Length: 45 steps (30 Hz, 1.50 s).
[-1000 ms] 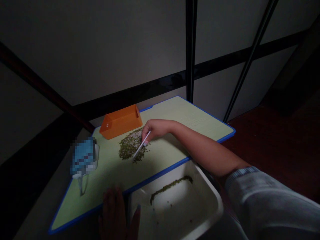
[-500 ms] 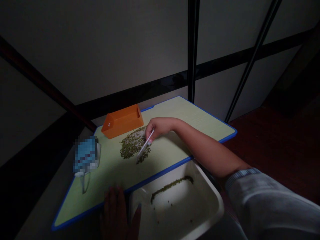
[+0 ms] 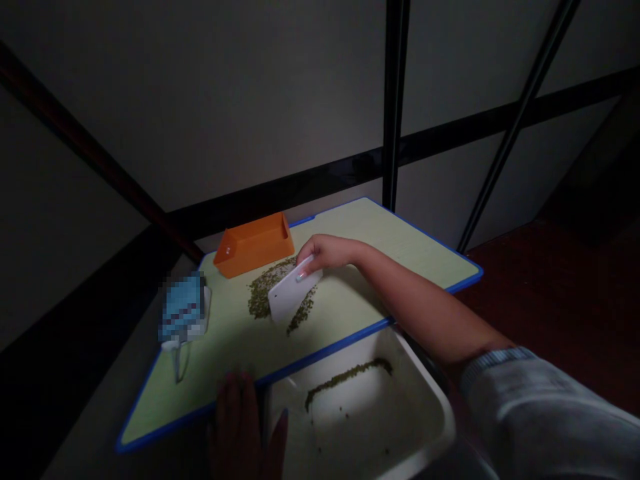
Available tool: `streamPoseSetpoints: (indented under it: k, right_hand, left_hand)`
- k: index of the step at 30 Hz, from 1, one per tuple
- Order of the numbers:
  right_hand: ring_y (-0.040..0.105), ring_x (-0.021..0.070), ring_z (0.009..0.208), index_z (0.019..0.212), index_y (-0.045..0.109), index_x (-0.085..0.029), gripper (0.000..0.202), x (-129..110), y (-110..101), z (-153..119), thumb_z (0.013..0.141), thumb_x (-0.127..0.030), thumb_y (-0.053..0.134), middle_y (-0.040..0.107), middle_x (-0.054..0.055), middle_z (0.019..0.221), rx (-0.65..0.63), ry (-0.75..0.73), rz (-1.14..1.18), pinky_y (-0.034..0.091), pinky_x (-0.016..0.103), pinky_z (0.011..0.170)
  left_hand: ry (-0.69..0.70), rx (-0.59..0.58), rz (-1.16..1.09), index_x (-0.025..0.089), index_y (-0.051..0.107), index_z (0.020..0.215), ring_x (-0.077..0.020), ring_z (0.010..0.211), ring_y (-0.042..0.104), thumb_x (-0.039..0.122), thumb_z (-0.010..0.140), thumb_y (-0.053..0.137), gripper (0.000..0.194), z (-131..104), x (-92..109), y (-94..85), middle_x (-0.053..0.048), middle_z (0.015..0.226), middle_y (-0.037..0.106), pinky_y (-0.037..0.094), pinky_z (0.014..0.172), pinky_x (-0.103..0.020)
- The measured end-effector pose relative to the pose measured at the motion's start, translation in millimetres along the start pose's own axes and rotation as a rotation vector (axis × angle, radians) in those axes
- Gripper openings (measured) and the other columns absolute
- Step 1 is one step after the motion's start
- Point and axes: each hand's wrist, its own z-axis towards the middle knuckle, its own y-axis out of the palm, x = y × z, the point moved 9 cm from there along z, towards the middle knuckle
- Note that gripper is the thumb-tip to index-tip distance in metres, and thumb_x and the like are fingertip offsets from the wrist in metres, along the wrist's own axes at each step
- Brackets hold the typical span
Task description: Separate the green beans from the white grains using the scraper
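Observation:
My right hand (image 3: 320, 257) is closed on a white plastic scraper (image 3: 293, 293), its flat face tilted toward me and its lower edge down among the beans. Small green beans (image 3: 260, 293), which look like mung beans, lie spread on the pale board around it, with some paler patches among them. A strip of beans lies on the near side of the scraper. My left hand (image 3: 243, 427) is dim at the bottom, fingers stretched out over the board's near edge, thumb apart beside the white bin (image 3: 443, 413). Inside that bin, a line of beans runs along the far side.
An orange open tray (image 3: 255, 250) stands at the board's back edge, behind the beans. At the left lies a blurred-out blue object (image 3: 183, 307) with a white cord-like part hanging below. The blue-edged board (image 3: 400, 247) sits close to panelled doors (image 3: 280, 87).
My right hand has turned the scraper, so its broad face now shows instead of its thin edge. A gap has opened through the beans. The camera view has shifted slightly.

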Motion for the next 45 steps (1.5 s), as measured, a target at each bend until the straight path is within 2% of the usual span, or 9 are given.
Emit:
streamPoseSetpoints:
  k: [8, 16, 21, 30, 35, 40, 45]
  right_hand:
    - [0.048, 0.0125, 0.066, 0.07, 0.065, -0.012, 0.028, -1, -22, 0, 0.069, -0.04, 0.072, 0.056, -0.002, 0.066, 0.172, -0.049, -0.047, 0.035, 0.026, 0.063]
    - [0.046, 0.0117, 0.064, 0.071, 0.066, -0.013, 0.021, 9, -31, -7, 0.071, -0.033, 0.071, 0.053, -0.003, 0.064, 0.14, 0.058, -0.125, 0.034, 0.026, 0.063]
    - [0.048, 0.0126, 0.066, 0.073, 0.068, -0.012, 0.02, 14, -38, -8, 0.071, -0.031, 0.072, 0.057, -0.002, 0.066, 0.163, 0.079, -0.134, 0.035, 0.026, 0.064]
    - [0.052, 0.0131, 0.067, 0.074, 0.071, -0.011, 0.014, 19, -33, -3, 0.07, -0.024, 0.074, 0.061, -0.001, 0.066, 0.146, 0.078, -0.143, 0.037, 0.025, 0.066]
    - [0.053, 0.0133, 0.068, 0.075, 0.072, -0.011, 0.013, 22, -32, -2, 0.069, -0.023, 0.075, 0.062, -0.001, 0.067, 0.144, 0.085, -0.139, 0.039, 0.025, 0.067]
    - [0.051, 0.0122, 0.065, 0.074, 0.072, -0.011, 0.012, 23, -32, -4, 0.069, -0.022, 0.075, 0.06, -0.002, 0.064, 0.124, 0.107, -0.124, 0.038, 0.025, 0.065]
    - [0.051, 0.012, 0.064, 0.073, 0.072, -0.011, 0.011, 22, -29, -5, 0.069, -0.021, 0.075, 0.06, -0.002, 0.064, 0.104, 0.118, -0.098, 0.038, 0.026, 0.065]
  left_hand:
    - [0.006, 0.041, -0.009, 0.025, 0.008, 0.152, -0.0251, 0.154, 0.012, 0.039, 0.096, 0.031, 0.062, 0, 2, -3.5, -0.014, 0.165, 0.021, 0.023, 0.121, -0.061]
    - [0.016, 0.047, -0.018, 0.023, 0.012, 0.152, -0.0228, 0.155, 0.008, 0.039, 0.096, 0.028, 0.061, 1, 3, -3.1, -0.014, 0.164, 0.024, 0.021, 0.122, -0.059]
    - [-0.005, 0.031, -0.017, 0.024, 0.012, 0.152, -0.0265, 0.154, 0.01, 0.041, 0.096, 0.029, 0.061, 1, -2, -0.6, -0.015, 0.164, 0.023, 0.022, 0.12, -0.064]
    - [0.037, 0.024, -0.027, 0.026, 0.008, 0.153, -0.0249, 0.154, 0.008, 0.038, 0.096, 0.028, 0.061, 1, -5, 1.7, -0.013, 0.165, 0.019, 0.022, 0.121, -0.062]
    - [0.059, 0.006, -0.031, 0.026, 0.009, 0.153, -0.0252, 0.154, 0.01, 0.04, 0.094, 0.032, 0.065, 3, -12, 7.7, -0.014, 0.164, 0.024, 0.024, 0.121, -0.06]
    - [0.061, 0.039, -0.029, 0.024, 0.012, 0.153, -0.0227, 0.155, 0.006, 0.037, 0.096, 0.027, 0.06, 1, -9, 6.0, -0.014, 0.165, 0.021, 0.022, 0.122, -0.059]
    - [0.038, 0.051, -0.019, 0.024, 0.012, 0.153, -0.0224, 0.155, 0.007, 0.039, 0.095, 0.03, 0.062, 1, -8, 7.2, -0.012, 0.165, 0.023, 0.021, 0.123, -0.058]
